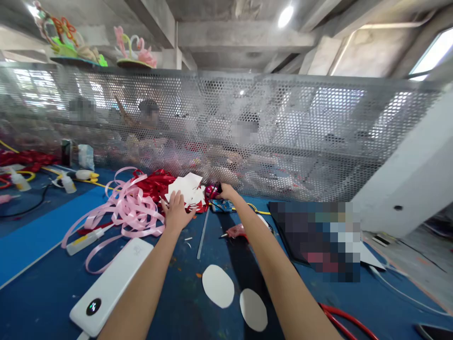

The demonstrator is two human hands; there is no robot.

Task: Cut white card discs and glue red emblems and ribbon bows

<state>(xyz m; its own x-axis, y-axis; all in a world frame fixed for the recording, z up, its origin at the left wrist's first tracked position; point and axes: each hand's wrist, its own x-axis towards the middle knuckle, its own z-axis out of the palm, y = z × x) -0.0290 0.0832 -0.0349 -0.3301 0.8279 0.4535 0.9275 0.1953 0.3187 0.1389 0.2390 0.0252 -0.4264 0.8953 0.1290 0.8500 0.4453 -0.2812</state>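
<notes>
Rounded power bank (115,282); left hand (177,216) on jagged paper (190,188).

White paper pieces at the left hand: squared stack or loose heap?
Loose heap: the white paper pieces overlap unevenly, their corners jutting at different angles by the left hand.

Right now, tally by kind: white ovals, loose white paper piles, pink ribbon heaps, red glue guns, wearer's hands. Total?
White ovals: 2
White paper pile: 1
Pink ribbon heap: 1
Red glue gun: 1
Left hand and right hand: 2
Total: 7
</notes>
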